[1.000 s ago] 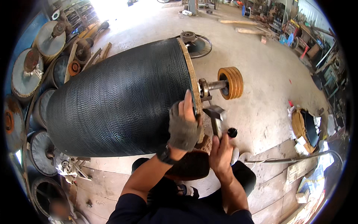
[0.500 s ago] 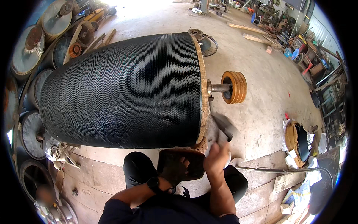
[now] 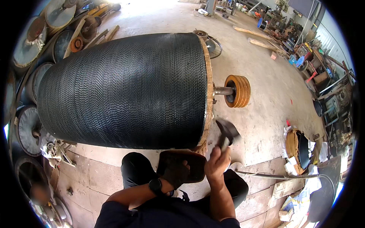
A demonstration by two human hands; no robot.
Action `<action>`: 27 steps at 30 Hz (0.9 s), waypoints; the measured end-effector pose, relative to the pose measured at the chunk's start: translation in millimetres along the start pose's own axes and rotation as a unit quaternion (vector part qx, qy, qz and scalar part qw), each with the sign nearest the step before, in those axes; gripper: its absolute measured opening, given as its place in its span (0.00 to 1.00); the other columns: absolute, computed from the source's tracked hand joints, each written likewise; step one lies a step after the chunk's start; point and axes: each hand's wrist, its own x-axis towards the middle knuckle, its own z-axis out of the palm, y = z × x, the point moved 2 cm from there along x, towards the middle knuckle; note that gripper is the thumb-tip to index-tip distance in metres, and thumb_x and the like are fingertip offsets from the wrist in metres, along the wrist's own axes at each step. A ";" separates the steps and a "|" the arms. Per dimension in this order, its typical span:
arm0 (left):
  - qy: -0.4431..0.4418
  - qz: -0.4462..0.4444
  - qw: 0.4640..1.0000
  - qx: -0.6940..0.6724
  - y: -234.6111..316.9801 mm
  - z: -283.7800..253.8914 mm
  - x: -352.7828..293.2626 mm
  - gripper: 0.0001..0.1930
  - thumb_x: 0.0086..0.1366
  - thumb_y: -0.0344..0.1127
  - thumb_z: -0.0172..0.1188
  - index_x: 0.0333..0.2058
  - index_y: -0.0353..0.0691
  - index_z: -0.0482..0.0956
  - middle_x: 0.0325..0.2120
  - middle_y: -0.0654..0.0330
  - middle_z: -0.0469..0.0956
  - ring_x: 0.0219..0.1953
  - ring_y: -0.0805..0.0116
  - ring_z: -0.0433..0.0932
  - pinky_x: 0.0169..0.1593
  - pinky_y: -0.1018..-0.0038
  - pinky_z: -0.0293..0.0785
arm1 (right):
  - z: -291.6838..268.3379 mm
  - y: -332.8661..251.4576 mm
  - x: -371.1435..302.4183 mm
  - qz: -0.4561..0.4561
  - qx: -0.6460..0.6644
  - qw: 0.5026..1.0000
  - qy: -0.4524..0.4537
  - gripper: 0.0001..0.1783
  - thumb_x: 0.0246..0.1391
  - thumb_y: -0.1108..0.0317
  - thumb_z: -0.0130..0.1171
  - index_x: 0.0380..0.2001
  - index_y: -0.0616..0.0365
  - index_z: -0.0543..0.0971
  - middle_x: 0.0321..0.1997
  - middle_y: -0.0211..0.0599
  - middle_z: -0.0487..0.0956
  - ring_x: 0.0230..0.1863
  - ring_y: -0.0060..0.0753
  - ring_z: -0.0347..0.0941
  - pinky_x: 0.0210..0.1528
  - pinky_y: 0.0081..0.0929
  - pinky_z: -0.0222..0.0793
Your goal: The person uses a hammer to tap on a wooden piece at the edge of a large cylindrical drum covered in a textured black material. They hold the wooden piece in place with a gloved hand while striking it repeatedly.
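Note:
My right hand (image 3: 218, 161) is closed around the handle of a hammer (image 3: 227, 131), its dark head raised near the lower right end of a large drum. The drum (image 3: 125, 91) is covered in fine-toothed black windings, with a wooden rim (image 3: 208, 83) at its right end. My left hand (image 3: 175, 174), in a dark glove with bare fingertips and a watch at the wrist, is over a dark brown shallow tray (image 3: 197, 167) between my knees. Its fingers look curled; anything in them is too dark to make out.
An orange grooved pulley (image 3: 239, 91) sticks out on a shaft right of the drum. Round-ended drums (image 3: 28, 131) crowd the left. A long rod (image 3: 266, 176) lies at lower right, near a brown bag (image 3: 294, 150). Planks (image 3: 262, 43) and machinery line the far right.
The hammer, blurred before, shows more clearly, and my right hand has shifted slightly down and left. My left hand stays at the tray. The whole view has shifted a little.

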 end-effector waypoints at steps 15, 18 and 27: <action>0.281 -0.024 0.943 -0.176 -21.2 -45.3 12.2 0.11 0.63 0.29 0.59 0.44 0.36 0.74 0.38 0.46 0.78 0.38 0.44 0.79 0.41 0.52 0.75 | 16.7 -4.7 8.1 0.003 -0.136 0.991 -0.007 0.12 0.64 0.64 0.59 0.41 0.63 0.72 0.23 0.58 0.78 0.26 0.69 0.76 0.24 0.51 0.70; 0.465 0.064 0.875 -0.117 -44.9 -94.4 33.9 0.15 0.60 0.24 0.59 0.46 0.36 0.73 0.39 0.46 0.78 0.37 0.46 0.78 0.39 0.53 0.74 | 7.7 0.5 3.1 -0.023 -0.080 0.997 -0.004 0.14 0.66 0.67 0.54 0.46 0.70 0.73 0.23 0.56 0.75 0.20 0.54 0.72 0.24 0.42 0.65; 0.575 0.097 0.811 0.031 -108.1 -159.1 87.9 0.24 0.50 0.18 0.60 0.48 0.36 0.71 0.42 0.51 0.75 0.33 0.55 0.75 0.36 0.59 0.72 | 14.0 13.8 -2.7 -0.001 -0.074 0.997 0.001 0.10 0.68 0.67 0.50 0.39 0.66 0.72 0.20 0.38 0.73 0.18 0.23 0.68 0.18 0.32 0.59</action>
